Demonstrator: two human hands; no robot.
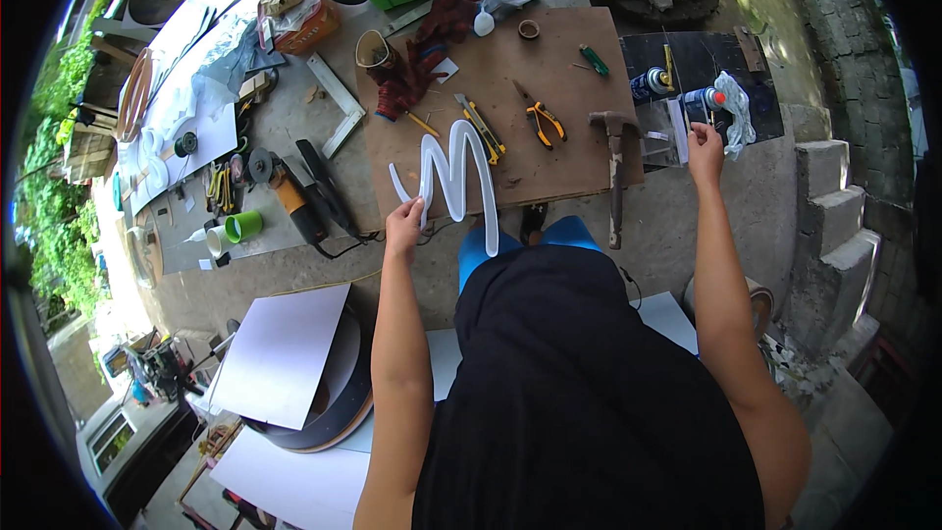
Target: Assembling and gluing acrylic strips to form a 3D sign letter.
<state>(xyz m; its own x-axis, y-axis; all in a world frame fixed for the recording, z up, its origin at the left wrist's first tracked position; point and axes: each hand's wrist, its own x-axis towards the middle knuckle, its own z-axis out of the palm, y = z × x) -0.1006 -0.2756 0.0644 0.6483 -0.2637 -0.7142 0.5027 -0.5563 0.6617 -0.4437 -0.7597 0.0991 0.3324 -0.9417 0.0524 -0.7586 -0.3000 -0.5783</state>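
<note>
My left hand (403,223) pinches the lower left part of a white, curving letter-shaped piece (489,206), raised in front of the table's near edge. Off to the right, my right hand (705,151) reaches over a dark board with its fingers closed. A thin upright stick seems to be at its fingertips, too small to name surely. Just beyond those fingers lies a can with a red tip (703,99), beside crumpled clear plastic (737,116). A second blue can (648,84) lies left of it. A clear flat-sided piece (678,132) is left of the hand.
On the brown board (579,39) are a hammer (615,182) overhanging the near edge, pliers (540,118), a utility knife (479,128), a screwdriver (594,60) and red gloves (394,90). An angle grinder (286,198) lies left. Concrete steps (832,201) stand at right.
</note>
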